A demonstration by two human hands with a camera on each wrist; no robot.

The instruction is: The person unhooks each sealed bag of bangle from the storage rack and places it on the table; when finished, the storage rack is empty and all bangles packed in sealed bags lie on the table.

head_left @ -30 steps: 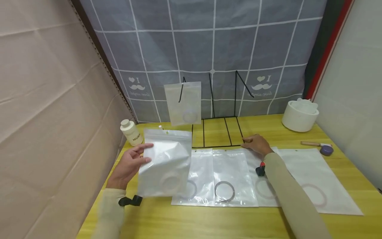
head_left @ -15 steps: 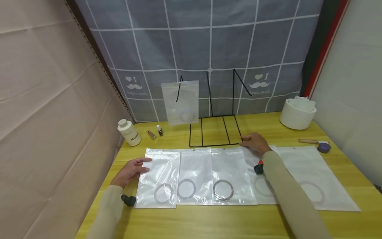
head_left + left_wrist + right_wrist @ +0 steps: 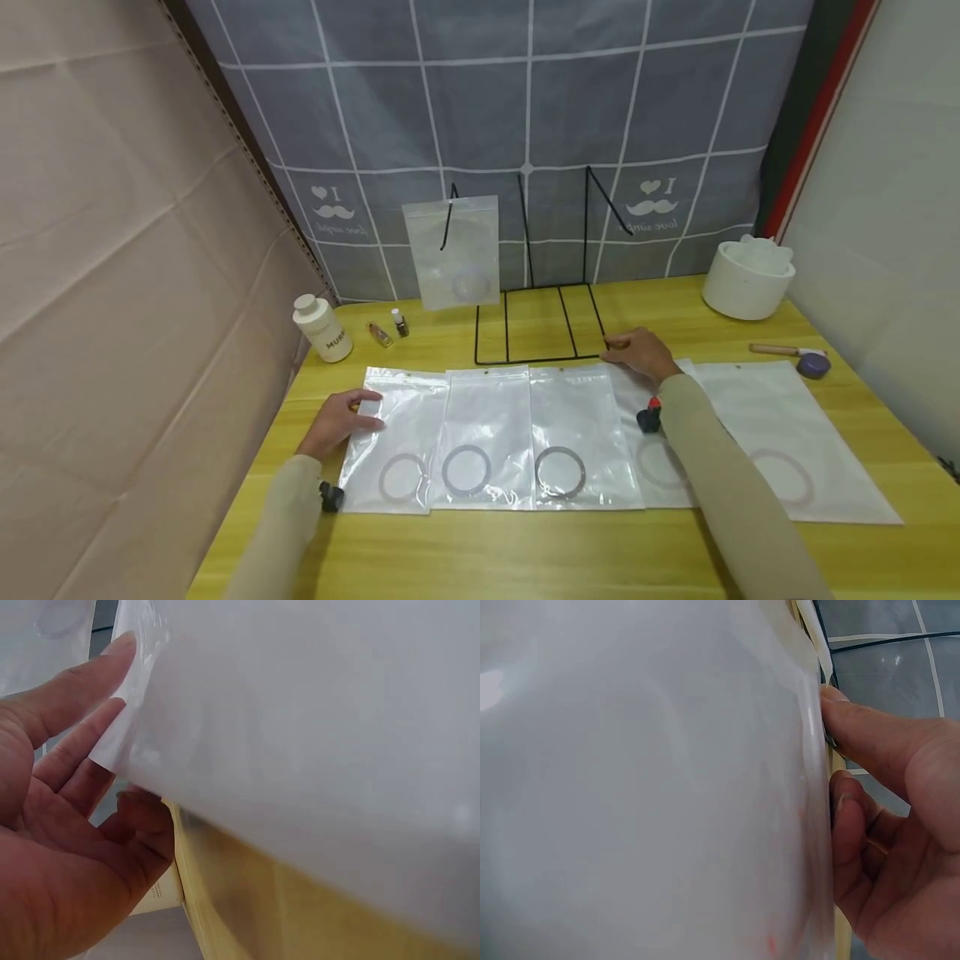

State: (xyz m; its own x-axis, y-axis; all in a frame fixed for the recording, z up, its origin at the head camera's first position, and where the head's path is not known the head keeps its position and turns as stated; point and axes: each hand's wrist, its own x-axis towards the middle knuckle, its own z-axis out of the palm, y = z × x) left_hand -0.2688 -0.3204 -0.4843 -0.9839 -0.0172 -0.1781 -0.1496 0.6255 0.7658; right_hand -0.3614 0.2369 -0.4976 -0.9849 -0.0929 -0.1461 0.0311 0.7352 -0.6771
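Note:
My left hand pinches the left edge of a white zip bag, which lies at the left end of a row of similar bags. A pale ring shows through it; in the left wrist view the bag's edge sits at the thumb and fingers. At the front right corner of a black wire rack, my right hand pinches the wire. One more zip bag hangs on the rack's left hook. The right forearm partly covers another bag in the row.
A white bottle and two small vials stand or lie at the left. On the right are a white pot, a wooden-handled stick and a purple round thing. Cloth walls enclose the table.
My left hand has lowered the raised zip bag onto the table, then shifted it slightly right against the neighbouring bag. The vials behind it came into view. The right hand has stayed at the rack.

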